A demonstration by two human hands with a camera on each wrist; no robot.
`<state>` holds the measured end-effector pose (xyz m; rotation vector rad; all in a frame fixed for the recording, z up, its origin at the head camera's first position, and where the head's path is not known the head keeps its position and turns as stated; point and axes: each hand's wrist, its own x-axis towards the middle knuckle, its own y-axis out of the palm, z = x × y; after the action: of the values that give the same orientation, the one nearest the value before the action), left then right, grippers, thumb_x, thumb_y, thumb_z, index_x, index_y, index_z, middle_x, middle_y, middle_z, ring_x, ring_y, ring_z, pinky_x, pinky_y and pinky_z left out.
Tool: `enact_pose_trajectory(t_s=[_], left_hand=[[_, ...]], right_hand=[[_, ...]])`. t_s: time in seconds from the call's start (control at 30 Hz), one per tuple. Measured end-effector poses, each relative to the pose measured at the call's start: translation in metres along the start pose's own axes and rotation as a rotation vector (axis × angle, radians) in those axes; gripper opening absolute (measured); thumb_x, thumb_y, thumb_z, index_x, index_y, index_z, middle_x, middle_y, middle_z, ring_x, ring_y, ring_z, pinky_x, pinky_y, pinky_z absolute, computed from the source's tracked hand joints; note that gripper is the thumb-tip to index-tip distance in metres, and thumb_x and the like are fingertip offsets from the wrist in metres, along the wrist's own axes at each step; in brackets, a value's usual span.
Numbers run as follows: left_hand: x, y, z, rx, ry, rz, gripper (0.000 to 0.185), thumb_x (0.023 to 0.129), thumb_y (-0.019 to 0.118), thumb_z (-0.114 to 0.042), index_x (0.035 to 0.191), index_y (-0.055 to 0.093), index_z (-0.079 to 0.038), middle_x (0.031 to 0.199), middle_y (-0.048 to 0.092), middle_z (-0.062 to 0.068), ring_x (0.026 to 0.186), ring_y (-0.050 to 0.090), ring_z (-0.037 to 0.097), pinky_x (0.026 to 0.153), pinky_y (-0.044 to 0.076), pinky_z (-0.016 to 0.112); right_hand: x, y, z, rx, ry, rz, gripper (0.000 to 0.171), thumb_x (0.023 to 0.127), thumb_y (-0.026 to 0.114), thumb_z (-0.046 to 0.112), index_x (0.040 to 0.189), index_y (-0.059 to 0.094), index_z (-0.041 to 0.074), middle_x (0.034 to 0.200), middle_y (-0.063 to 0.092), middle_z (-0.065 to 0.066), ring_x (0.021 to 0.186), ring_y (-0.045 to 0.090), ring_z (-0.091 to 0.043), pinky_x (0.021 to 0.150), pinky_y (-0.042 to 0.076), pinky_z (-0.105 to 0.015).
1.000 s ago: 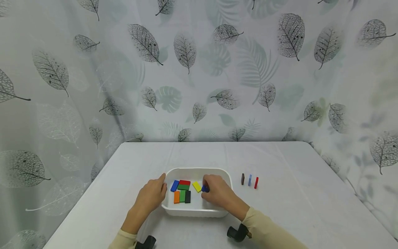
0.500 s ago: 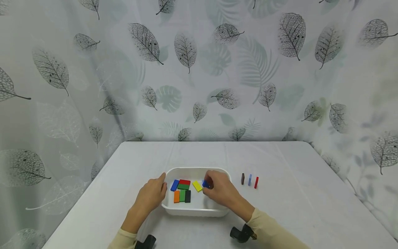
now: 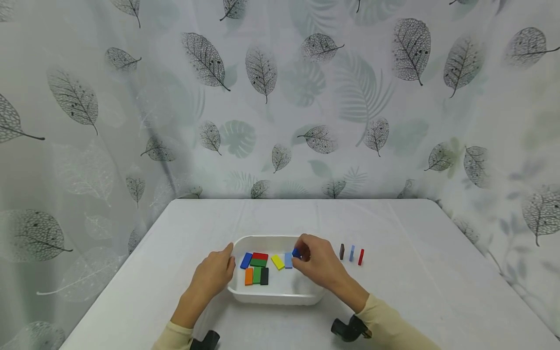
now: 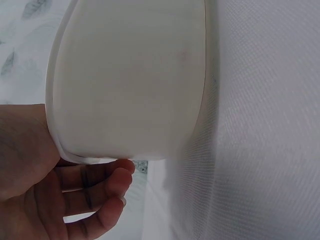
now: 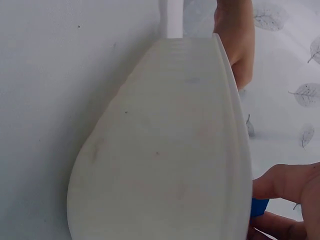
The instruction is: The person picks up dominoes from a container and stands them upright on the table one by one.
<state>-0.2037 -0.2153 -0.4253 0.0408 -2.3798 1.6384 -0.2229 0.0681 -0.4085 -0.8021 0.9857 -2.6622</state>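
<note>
A white tray (image 3: pixel 275 297) sits on the table, its outer wall (image 4: pixel 130 85) filling much of the left wrist view. My left hand (image 3: pixel 212 272) grips its left end at the rim. Over the tray's right part, my right hand (image 3: pixel 321 260) pinches a dark blue block (image 3: pixel 296 253) between thumb and fingers; the right wrist view shows this blue block (image 5: pixel 258 206) partly hidden behind the rim. Just left of it lies a light blue block (image 3: pixel 288 260), beside a tilted yellow block (image 3: pixel 277 262). Further left are blue (image 3: pixel 246 260), red (image 3: pixel 260 256), orange (image 3: pixel 249 276), black (image 3: pixel 264 276) and green blocks (image 3: pixel 256 275).
Right of the tray, a brown block (image 3: pixel 341 251), a light blue block (image 3: pixel 352 253) and a red block (image 3: pixel 360 256) stand in a row on the white table (image 3: pixel 402 291). A leaf-patterned curtain (image 3: pixel 280 97) hangs behind the table.
My right hand has shifted to the right with the dark blue block, uncovering the light blue block beside the yellow one. The left hand stays at the tray's left end.
</note>
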Motion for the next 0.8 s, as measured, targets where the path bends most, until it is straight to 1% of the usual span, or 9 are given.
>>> enact_pose_trajectory(t_s=[0.27, 0.37, 0.8], left_hand=[[0.000, -0.001, -0.001, 0.000, 0.001, -0.001, 0.042, 0.100, 0.066, -0.006, 0.136, 0.058, 0.014, 0.117, 0.070, 0.029, 0.069, 0.061, 0.022, 0.058, 0.060, 0.035], [0.000, -0.001, -0.002, 0.003, 0.004, -0.004, 0.041, 0.100, 0.065, -0.006, 0.135, 0.058, 0.014, 0.116, 0.070, 0.029, 0.069, 0.061, 0.022, 0.055, 0.059, 0.034], [0.000, 0.000, -0.001, 0.013, 0.008, -0.014, 0.041, 0.100, 0.066, -0.006, 0.135, 0.059, 0.013, 0.115, 0.071, 0.029, 0.070, 0.064, 0.023, 0.060, 0.062, 0.039]], right_hand=[[-0.004, -0.010, -0.006, 0.015, 0.035, -0.055, 0.023, 0.081, 0.084, 0.000, 0.092, 0.067, 0.011, 0.084, 0.065, 0.003, 0.073, 0.060, -0.013, 0.066, 0.057, -0.024], [-0.006, -0.014, -0.007, 0.021, 0.035, -0.073, 0.024, 0.081, 0.084, -0.001, 0.092, 0.067, 0.011, 0.083, 0.065, 0.004, 0.073, 0.060, -0.014, 0.066, 0.057, -0.025], [-0.013, -0.036, -0.015, 0.021, 0.044, -0.133, 0.025, 0.080, 0.085, -0.001, 0.094, 0.067, 0.010, 0.083, 0.064, 0.003, 0.073, 0.060, -0.012, 0.068, 0.059, -0.027]])
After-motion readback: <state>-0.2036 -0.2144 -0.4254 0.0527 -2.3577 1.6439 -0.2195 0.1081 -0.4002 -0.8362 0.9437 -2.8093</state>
